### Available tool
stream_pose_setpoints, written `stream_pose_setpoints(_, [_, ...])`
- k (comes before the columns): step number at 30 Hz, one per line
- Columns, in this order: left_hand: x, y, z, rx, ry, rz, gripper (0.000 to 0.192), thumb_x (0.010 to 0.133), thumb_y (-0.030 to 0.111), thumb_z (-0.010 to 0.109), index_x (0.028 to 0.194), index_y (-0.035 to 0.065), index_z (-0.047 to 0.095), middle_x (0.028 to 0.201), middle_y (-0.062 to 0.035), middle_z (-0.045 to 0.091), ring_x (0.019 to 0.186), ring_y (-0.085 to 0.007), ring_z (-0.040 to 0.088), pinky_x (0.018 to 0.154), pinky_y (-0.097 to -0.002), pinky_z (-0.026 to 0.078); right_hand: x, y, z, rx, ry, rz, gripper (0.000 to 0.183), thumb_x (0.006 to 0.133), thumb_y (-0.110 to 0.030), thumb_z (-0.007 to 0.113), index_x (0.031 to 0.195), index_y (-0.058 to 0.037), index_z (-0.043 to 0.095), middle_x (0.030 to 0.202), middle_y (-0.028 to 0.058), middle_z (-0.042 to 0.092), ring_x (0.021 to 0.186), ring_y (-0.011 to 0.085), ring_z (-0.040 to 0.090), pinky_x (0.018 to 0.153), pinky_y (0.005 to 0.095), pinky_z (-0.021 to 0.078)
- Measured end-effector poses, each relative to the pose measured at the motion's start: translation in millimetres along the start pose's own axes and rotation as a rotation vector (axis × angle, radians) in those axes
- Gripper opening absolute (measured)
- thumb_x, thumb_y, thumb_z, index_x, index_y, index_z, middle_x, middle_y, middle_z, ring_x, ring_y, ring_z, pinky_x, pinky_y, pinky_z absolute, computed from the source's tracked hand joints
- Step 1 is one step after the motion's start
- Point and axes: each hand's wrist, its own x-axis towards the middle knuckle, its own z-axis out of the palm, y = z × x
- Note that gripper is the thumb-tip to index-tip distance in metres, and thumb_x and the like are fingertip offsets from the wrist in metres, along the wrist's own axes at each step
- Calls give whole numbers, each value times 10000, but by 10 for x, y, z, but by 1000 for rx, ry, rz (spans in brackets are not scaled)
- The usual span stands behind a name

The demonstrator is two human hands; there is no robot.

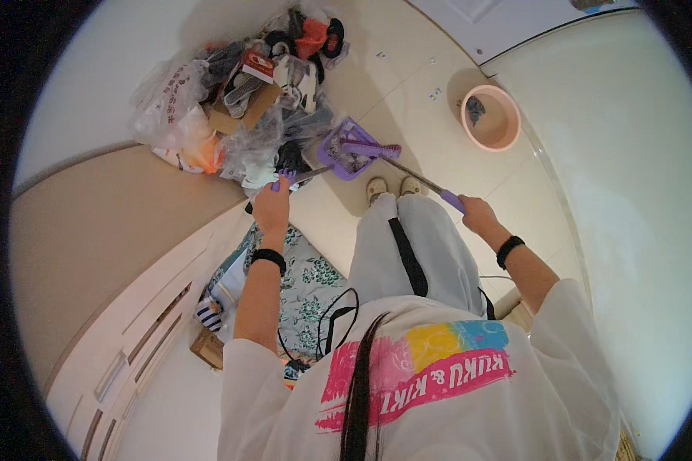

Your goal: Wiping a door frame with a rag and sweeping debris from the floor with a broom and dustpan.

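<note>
My left hand grips the purple handle of a long-handled dustpan. The purple pan rests near the floor ahead of my feet, with grey dust and bits of debris in it. In my right hand is the purple grip of a broom with a metal shaft. The broom's purple head lies across the pan's right side, its bristles partly over the opening. Whether the bristles touch the debris I cannot tell.
A heap of plastic bags, shoes and a cardboard box lies against the left wall. A pink bucket holding a dark scrap stands by the right wall. Left of my legs is a floral-patterned cloth. Small scraps dot the tiles.
</note>
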Motion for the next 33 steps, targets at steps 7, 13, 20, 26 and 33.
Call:
stream_pose_setpoints(7, [-28, -84, 7, -12, 14, 29, 522, 847, 492, 433, 781, 27, 661, 782, -199, 635, 760, -367, 604, 682, -442, 468, -448, -1, -306, 3, 45, 202, 440, 699, -17, 516, 1137, -57, 515, 861, 231, 610, 846, 385, 591, 741, 472, 477])
stream_pose_setpoints(13, [-56, -47, 4, -18, -14, 0, 518, 846, 492, 436, 821, 29, 666, 787, -192, 642, 766, -367, 611, 694, -443, 474, -21, 116, -235, 8, 182, 212, 406, 737, -71, 562, 1134, -22, 498, 850, 241, 613, 819, 395, 598, 736, 477, 489])
stream_pose_setpoints(20, [-170, -58, 104, -9, 36, 23, 521, 841, 497, 428, 814, 31, 659, 795, -197, 639, 757, -374, 609, 701, -453, 471, 605, -74, 83, -15, 207, 250, 214, 811, -96, 488, 997, 5, 516, 821, 225, 624, 777, 378, 621, 684, 467, 506])
stream_pose_setpoints(26, [-128, -87, 45, -36, 83, 46, 509, 841, 485, 435, 779, 31, 656, 754, -197, 634, 729, -376, 610, 679, -457, 472, 465, -60, -179, 41, 141, 149, 170, 762, -83, 499, 907, -24, 567, 870, 208, 624, 862, 374, 602, 761, 459, 483])
stream_pose_setpoints(33, [-116, 11, -15, 6, 63, 18, 496, 837, 475, 445, 764, 33, 658, 766, -199, 633, 715, -365, 616, 641, -444, 480, 412, 147, -726, 115, 416, 24, 215, 703, -80, 544, 909, -27, 575, 876, 225, 616, 854, 383, 597, 767, 460, 475])
